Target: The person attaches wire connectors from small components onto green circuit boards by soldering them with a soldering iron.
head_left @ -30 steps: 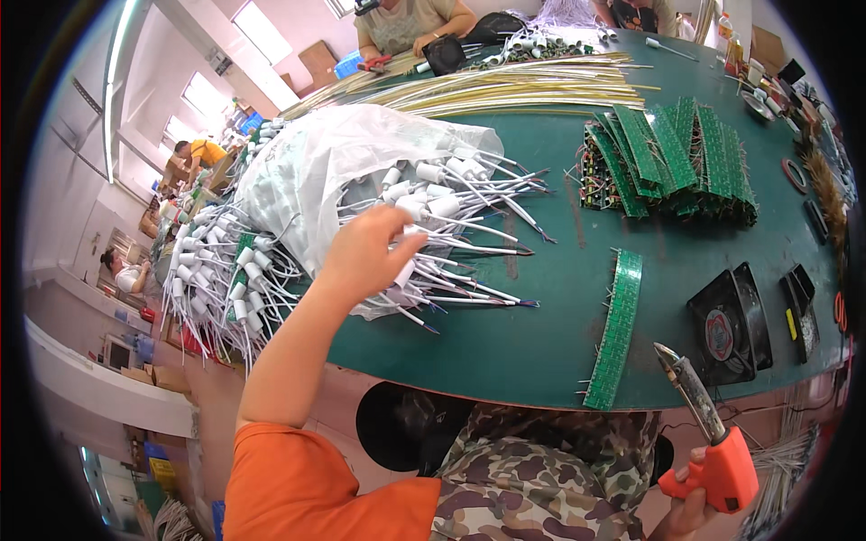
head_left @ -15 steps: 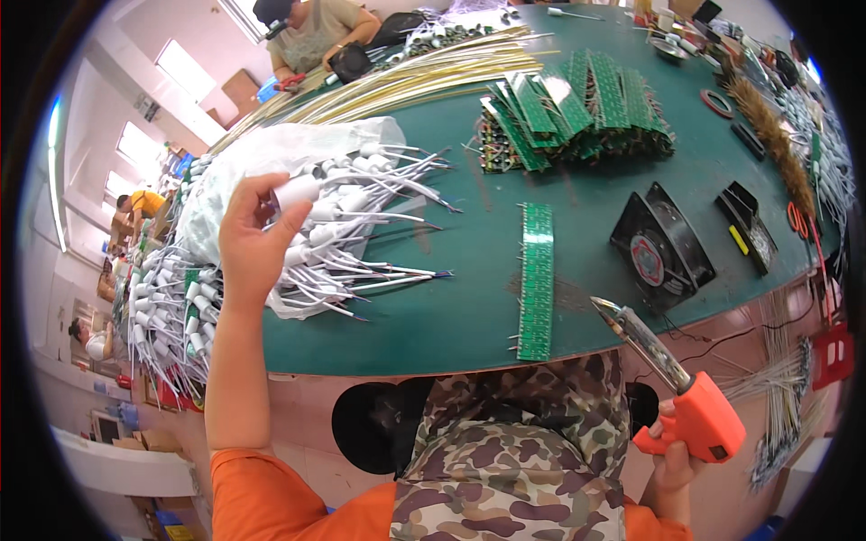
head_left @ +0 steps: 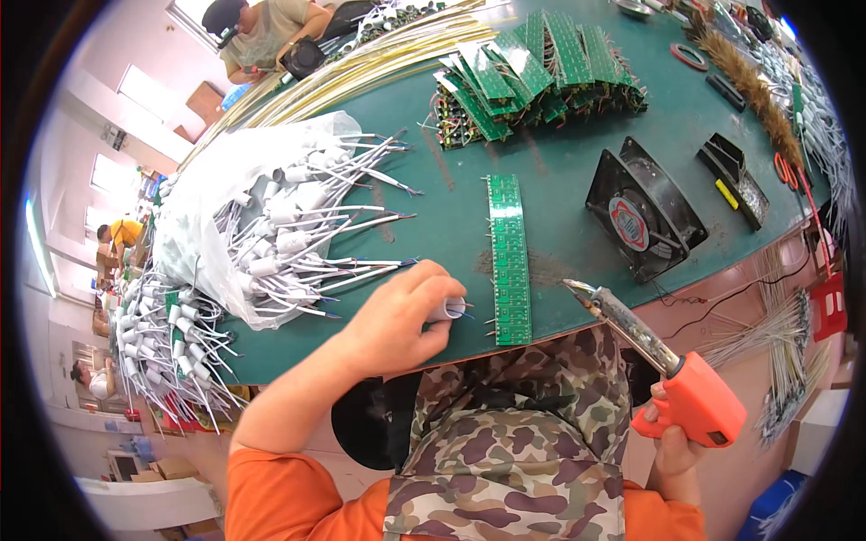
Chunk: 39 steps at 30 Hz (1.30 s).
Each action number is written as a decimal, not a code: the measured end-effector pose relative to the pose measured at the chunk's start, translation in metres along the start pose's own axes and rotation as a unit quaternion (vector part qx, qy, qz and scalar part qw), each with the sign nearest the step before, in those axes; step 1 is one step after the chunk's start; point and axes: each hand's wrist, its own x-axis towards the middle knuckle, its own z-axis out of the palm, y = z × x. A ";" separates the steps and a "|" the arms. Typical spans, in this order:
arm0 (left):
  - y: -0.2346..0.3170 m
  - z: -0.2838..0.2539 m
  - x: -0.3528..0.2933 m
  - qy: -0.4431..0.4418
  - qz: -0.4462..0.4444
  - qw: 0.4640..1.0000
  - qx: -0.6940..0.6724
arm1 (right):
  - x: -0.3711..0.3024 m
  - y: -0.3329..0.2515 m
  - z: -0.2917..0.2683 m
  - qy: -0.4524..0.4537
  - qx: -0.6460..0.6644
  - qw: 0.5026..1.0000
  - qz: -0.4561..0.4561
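Between the fingers of my left hand (head_left: 406,316) is a white cylindrical cap (head_left: 448,309), its round opening turned to the right. It hovers near the table's front edge, just left of a long green circuit board strip (head_left: 510,261). My right hand (head_left: 672,437) grips the orange handle of a soldering gun (head_left: 708,401). The gun's metal tip points up and left, toward the strip's right side, apart from it. Left of the strip, a pile of white caps with cables (head_left: 289,212) lies on a clear plastic bag (head_left: 194,216).
Stacked green circuit boards (head_left: 541,77) sit at the back. A black fan (head_left: 640,212) and a black open tray (head_left: 735,185) stand to the right. Long yellowish strips (head_left: 361,63) lie at the far left, near a seated person (head_left: 271,36). More white capped cables (head_left: 171,343) hang at the left edge.
My left hand has come from the pile down and right with the white cap, stopping beside the circuit board strip. My right hand still holds the soldering gun. The view has shifted slightly.
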 end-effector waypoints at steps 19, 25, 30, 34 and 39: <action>0.000 0.055 0.001 0.150 0.111 0.982 0.014 | -0.007 0.000 0.010 -0.063 -0.166 0.979 0.102; -0.001 0.059 0.002 0.130 0.128 0.983 0.027 | -0.003 0.013 0.009 -0.127 -0.125 0.984 -0.018; -0.002 0.058 0.001 0.126 0.134 0.982 0.048 | -0.005 0.017 0.009 -0.135 -0.189 0.971 -0.053; -0.004 0.045 0.007 0.143 0.103 0.984 0.034 | -0.004 0.016 0.008 -0.129 -0.181 0.973 -0.059; -0.008 0.014 0.069 0.142 0.149 0.978 0.018 | -0.002 0.004 0.011 -0.010 -0.028 0.999 0.044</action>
